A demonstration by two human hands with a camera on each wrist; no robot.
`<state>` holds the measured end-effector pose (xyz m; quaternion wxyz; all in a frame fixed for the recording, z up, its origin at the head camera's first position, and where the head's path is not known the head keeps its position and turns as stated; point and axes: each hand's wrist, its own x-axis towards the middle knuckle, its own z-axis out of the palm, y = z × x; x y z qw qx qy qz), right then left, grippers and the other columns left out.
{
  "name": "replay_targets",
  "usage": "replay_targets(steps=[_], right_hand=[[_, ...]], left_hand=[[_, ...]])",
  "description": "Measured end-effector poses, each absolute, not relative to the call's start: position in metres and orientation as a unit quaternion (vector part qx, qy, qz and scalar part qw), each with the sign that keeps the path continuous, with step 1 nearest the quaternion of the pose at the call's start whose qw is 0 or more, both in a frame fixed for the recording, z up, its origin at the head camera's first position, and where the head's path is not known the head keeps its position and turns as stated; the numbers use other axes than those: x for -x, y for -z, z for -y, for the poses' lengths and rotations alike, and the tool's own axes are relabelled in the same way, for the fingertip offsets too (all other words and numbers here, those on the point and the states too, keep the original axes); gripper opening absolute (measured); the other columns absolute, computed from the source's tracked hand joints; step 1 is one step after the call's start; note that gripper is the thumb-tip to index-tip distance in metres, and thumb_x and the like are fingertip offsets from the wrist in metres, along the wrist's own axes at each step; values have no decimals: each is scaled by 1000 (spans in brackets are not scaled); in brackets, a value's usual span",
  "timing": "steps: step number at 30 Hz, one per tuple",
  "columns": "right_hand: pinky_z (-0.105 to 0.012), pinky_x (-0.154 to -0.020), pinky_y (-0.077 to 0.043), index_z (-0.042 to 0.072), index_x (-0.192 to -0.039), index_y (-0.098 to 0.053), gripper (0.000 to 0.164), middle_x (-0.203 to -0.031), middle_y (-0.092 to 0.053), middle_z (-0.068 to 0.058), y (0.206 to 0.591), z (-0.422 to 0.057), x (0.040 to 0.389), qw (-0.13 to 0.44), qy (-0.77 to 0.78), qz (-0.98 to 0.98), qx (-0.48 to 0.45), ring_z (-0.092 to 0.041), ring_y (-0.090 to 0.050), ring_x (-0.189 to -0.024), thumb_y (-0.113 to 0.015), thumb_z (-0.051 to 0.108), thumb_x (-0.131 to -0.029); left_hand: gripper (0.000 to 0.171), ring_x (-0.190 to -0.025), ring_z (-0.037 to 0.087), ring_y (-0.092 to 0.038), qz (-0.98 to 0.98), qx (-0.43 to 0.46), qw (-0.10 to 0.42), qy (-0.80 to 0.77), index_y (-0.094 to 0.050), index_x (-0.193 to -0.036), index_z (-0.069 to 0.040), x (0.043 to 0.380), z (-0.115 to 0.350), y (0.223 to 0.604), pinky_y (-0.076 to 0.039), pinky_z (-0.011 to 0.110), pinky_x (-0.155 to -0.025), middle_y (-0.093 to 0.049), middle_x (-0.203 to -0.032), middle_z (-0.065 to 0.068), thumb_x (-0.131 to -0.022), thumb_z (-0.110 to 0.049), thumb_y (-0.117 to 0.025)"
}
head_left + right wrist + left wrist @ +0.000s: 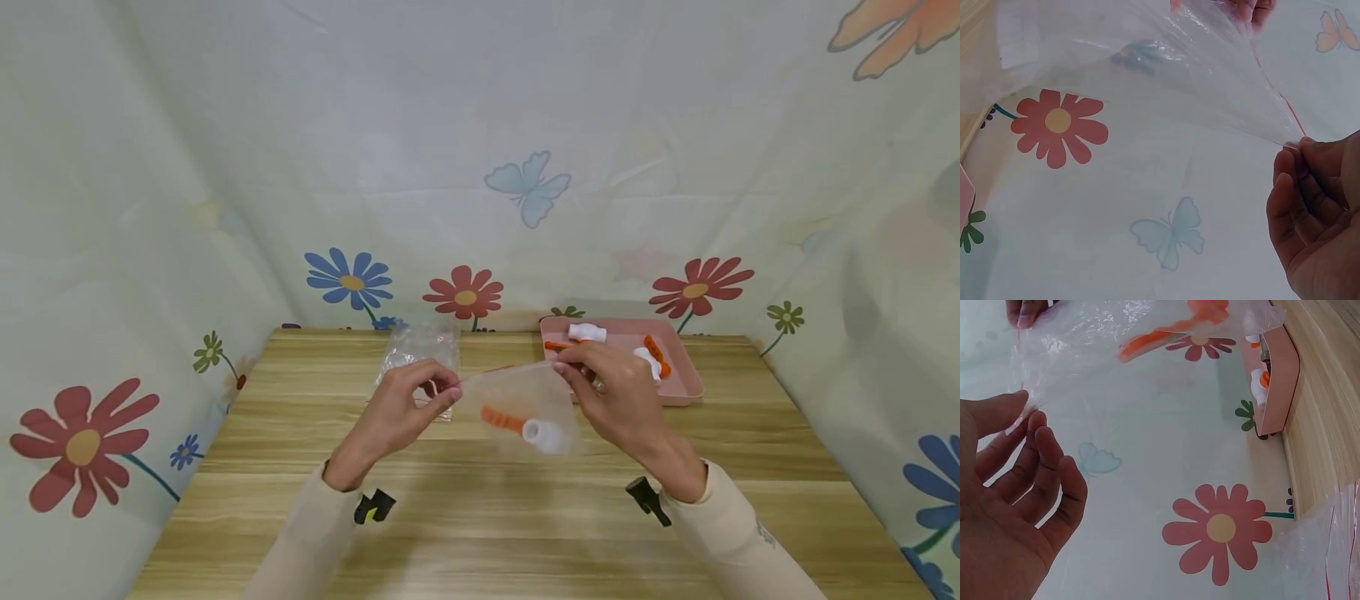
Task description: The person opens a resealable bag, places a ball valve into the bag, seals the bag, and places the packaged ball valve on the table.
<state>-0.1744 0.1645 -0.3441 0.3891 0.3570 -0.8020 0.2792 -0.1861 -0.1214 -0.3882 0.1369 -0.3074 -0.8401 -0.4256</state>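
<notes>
Between my two hands a clear zip bag (498, 390) hangs above the table, its red-lined top edge stretched across. My left hand (405, 408) pinches one top corner between thumb and index finger. The other top corner is pinched by my right hand (618, 396). Inside the bag lie a white plastic pipe fitting (546, 435) and an orange handle-like strip (501, 418). In the left wrist view the orange piece (1163, 339) shows through the plastic. The right wrist view shows the red line running to my right fingertips (1291, 147).
At the back right stands a pink tray (686, 383) with white fittings (587, 332) and orange pieces (656, 357) in it. A stack of clear bags (420, 342) lies at the back, behind my left hand. Flower-printed cloth (450, 208) walls the wooden table (480, 533) at back and sides.
</notes>
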Motion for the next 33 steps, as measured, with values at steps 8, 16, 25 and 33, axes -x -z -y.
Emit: replay_targets(steps=[8,16,25,33], right_hand=[[-20,-54,-45,5,-88,-71,22,-76,-68,0,343,-163,173,376,-281,802,-369,-5,-54,-60,-81,-5,-72],[-20,-53,-44,7,-88,-71,23,-74,-67,2,344,-163,173,373,-285,799,-374,-4,-54,-59,-81,-5,-71],[-20,-54,-43,8,-88,-71,17,-73,-66,3,343,-163,173,370,-295,791,-387,-5,-53,-59,-79,0,-76],[-17,-57,-48,8,-88,-71,5,-75,-68,2,344,-159,172,340,-296,795,-406,-4,-54,-60,-74,11,-85]], left_hand=[[12,-74,7,-57,834,308,102,447,-70,-102,-12,187,115,391,-51,22,-66,-64,-86,-2,-96,-19,-63],[9,-71,8,-57,824,322,99,456,-71,-96,-10,188,116,392,-49,21,-59,-65,-83,-2,-93,-16,-66],[13,-78,8,-59,811,330,78,477,-71,-104,-16,187,115,394,-53,23,-72,-68,-91,-4,-94,-23,-67],[10,-80,8,-57,796,353,107,480,-70,-100,-14,187,104,389,-52,23,-75,-66,-90,-4,-94,-21,-66]])
